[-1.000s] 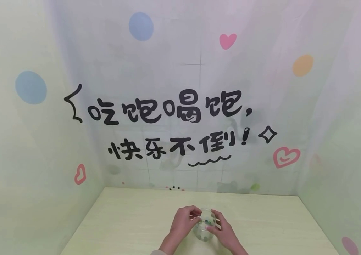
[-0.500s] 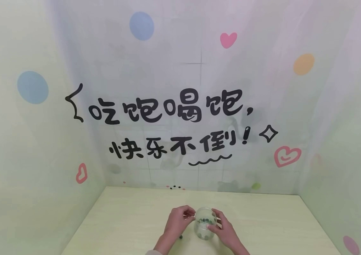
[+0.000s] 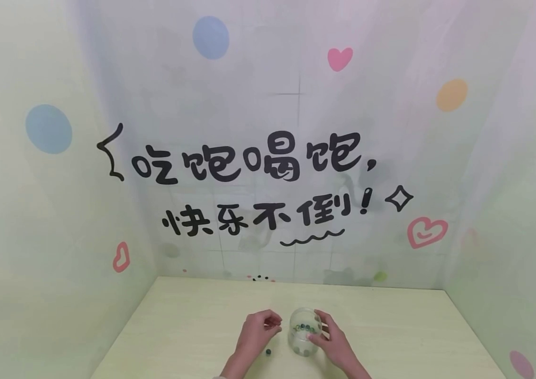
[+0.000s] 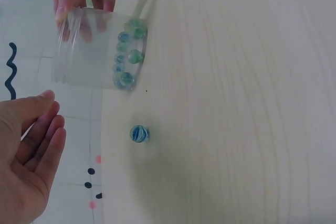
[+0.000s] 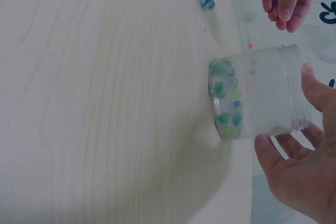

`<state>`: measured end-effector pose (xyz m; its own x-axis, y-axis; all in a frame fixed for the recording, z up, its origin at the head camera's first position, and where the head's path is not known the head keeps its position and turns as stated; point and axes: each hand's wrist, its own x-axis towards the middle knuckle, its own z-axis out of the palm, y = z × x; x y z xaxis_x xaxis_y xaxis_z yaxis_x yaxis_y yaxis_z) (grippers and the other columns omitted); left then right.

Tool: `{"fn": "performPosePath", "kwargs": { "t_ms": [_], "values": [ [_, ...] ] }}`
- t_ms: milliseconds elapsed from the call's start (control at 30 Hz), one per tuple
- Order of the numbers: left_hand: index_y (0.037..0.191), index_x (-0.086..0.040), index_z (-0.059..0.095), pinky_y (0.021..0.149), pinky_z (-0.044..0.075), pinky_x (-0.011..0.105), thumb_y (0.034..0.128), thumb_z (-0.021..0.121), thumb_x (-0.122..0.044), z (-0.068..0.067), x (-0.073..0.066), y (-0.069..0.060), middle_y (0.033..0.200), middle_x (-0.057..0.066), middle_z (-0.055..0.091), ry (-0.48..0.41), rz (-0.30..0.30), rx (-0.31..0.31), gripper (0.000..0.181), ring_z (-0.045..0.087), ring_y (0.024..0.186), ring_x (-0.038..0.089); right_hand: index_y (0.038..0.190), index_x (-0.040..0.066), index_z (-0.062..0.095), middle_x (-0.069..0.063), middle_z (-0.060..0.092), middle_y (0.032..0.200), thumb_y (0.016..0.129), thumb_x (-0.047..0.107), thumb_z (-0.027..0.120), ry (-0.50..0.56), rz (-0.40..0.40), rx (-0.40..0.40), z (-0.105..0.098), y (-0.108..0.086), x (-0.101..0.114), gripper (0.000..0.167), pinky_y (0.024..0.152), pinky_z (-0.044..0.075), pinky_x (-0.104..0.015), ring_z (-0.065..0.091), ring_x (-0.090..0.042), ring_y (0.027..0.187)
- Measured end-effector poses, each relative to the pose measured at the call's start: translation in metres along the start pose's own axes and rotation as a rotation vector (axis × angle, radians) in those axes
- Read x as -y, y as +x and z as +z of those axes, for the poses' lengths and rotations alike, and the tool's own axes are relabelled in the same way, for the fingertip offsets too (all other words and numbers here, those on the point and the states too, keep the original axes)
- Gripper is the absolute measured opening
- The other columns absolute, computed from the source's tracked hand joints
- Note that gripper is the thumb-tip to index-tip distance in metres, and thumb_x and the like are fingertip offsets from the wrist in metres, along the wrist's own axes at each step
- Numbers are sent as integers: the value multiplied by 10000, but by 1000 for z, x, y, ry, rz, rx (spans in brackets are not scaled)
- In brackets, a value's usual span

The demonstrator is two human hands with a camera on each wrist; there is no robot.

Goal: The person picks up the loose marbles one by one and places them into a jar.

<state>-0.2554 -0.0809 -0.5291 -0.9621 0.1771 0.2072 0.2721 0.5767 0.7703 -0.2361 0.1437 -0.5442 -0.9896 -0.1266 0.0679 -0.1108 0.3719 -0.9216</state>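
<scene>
A clear plastic jar (image 3: 300, 339) with a threaded rim stands upright on the table. Green, blue and yellowish glass marbles (image 5: 220, 89) lie at its bottom. My right hand (image 3: 335, 342) grips the jar's side, thumb near the rim in the right wrist view. To the jar's left, my left hand (image 3: 259, 330) hovers apart from it with loosely bent fingers and nothing between them. One blue-streaked marble (image 4: 139, 134) lies loose on the table; in the head view this loose marble (image 3: 268, 352) is beside the left wrist.
The pale wood-grain table (image 3: 178, 326) ends at a back wall (image 3: 249, 105) printed with black lettering, dots and hearts. Side walls (image 3: 500, 210) rise at left and right.
My left hand has moved left, away from the jar's mouth. The loose marble has come into view by the left wrist. My right hand keeps its grip on the jar, nearly unmoved.
</scene>
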Motion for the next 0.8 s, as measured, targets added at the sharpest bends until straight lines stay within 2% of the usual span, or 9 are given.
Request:
{"fn": "performPosePath", "kwargs": {
  "t_ms": [400,667,800],
  "values": [
    [948,-40,717,665,550,178,841,745,-25,-2,12,-9,837,-26,703,-8,-35,28,112,616,736,33,1446,-29,389,-368,392,1472,905,177,721,-3,16,7,0,2,-2,668,987,520,-570,502,-535,1263],
    [931,-40,718,645,536,171,843,744,-22,0,22,-14,826,-32,703,-15,-24,34,93,606,721,14,1447,-33,384,-365,393,1473,906,163,717,5,12,8,0,2,-3,665,985,529,-552,507,-534,1260],
    [931,-50,717,642,526,166,842,743,-24,0,25,-16,824,-39,698,-18,-46,47,96,594,717,8,1446,-37,384,-367,392,1473,906,146,717,18,11,9,-1,2,-2,661,987,525,-560,501,-546,1261]
  ]
}}
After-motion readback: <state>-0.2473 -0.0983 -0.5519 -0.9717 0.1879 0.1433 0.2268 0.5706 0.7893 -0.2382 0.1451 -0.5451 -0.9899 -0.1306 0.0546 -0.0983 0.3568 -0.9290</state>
